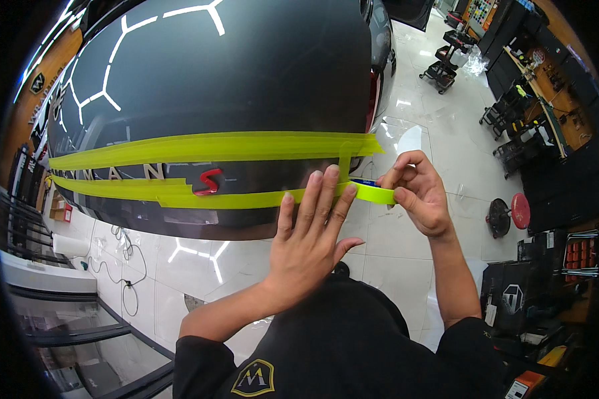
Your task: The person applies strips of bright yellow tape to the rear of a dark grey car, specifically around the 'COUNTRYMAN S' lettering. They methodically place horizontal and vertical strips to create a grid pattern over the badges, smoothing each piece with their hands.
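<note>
A dark grey car panel [246, 80] spreads out in front of me, with yellow-green masking tape [233, 147] in long strips above and below a row of silver badge letters [115, 173] and one red badge letter [207, 181]. My left hand [306, 236] lies flat with its fingers stretched over the lower strip, near the panel's right end. Pinched in the fingers of my right hand [417, 193] is a roll of masking tape [375, 193], just beyond my left fingertips. A short upright piece of tape [344, 161] runs between the two strips there.
On the right stand a black wheeled cart [446, 61], a stool with a red seat [520, 211] and a workbench [539, 100]. A cable [132, 282] lies on the tiled floor at left, by a white roll [70, 245]. Black cases [512, 292] stand at lower right.
</note>
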The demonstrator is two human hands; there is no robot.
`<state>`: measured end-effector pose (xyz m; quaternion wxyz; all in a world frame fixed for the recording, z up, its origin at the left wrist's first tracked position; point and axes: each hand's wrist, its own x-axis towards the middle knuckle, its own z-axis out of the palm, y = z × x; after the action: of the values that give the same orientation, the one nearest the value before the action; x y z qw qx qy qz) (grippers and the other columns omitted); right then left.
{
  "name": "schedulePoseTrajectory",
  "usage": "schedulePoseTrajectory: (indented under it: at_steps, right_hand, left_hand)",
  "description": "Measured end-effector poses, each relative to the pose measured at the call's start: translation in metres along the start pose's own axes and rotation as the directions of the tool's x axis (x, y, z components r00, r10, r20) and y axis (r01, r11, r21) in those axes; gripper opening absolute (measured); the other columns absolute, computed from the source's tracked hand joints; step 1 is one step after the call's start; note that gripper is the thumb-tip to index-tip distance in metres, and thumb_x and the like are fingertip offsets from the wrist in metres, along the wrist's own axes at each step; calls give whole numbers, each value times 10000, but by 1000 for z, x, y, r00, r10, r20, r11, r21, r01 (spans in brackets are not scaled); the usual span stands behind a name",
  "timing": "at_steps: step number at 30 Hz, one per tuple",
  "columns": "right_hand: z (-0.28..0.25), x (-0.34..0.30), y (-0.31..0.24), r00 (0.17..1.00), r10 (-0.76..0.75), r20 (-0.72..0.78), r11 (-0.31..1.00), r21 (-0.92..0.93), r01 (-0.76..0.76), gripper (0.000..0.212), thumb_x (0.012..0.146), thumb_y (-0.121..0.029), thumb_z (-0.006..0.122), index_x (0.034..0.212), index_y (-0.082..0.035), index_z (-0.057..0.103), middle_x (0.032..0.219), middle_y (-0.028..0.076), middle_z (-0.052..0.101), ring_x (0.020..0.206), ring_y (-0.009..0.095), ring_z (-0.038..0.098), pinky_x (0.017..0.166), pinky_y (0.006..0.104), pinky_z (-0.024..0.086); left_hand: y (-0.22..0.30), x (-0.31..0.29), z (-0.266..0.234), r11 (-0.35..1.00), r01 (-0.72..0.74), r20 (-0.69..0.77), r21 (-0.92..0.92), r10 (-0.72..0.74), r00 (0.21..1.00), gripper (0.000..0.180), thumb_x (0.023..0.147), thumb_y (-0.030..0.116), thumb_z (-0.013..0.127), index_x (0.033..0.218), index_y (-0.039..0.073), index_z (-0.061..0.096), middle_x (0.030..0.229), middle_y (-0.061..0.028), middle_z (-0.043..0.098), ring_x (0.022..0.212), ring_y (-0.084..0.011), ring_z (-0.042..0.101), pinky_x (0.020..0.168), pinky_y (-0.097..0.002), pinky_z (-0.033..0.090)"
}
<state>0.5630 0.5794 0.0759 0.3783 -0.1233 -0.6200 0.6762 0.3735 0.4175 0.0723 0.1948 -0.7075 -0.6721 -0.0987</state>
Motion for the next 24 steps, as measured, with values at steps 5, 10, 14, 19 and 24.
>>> schedulePoseTrajectory:
  at_steps: [5,10,14,19,24]
  right_hand:
    - [13,4,6,988,-79,-129,996,17,82,329,933,-39,681,1207,-32,498,889,34,629,792,69,554,710,249,442]
    - [24,6,-10,991,33,-128,947,-314,-72,231,950,-127,737,1094,-4,605,813,10,648,723,50,554,659,233,425]
    - [24,11,-28,982,175,-70,760,-625,-180,212,950,-176,753,987,28,706,776,20,668,710,59,579,637,248,432]
    - [31,24,-41,974,225,41,769,-621,-151,226,950,-178,709,999,42,724,771,67,670,703,96,585,650,283,466]
    - [41,33,-57,946,321,-42,624,-742,-245,240,924,-194,711,955,44,702,774,83,672,698,129,589,662,299,480]
  left_hand:
    - [1,2,-1,1000,8,-23,17,-7,1000,876,901,671,615,1613,206,410,1718,-160,241,1603,-319,183,1271,-550,-41]
    - [1,1,2,999,1,-52,41,1,999,877,890,667,618,1613,218,407,1716,-144,257,1597,-305,210,1275,-551,-26]
    - [1,1,3,997,-4,-65,82,9,998,893,874,664,628,1617,226,397,1711,-139,271,1593,-291,228,1278,-552,-24]
    - [3,3,0,995,-5,-73,98,12,997,897,875,653,632,1618,214,389,1708,-128,281,1594,-277,225,1281,-547,-22]
    - [1,4,0,996,-18,-100,89,27,995,897,900,635,617,1611,136,391,1709,-125,278,1597,-271,213,1283,-541,-24]
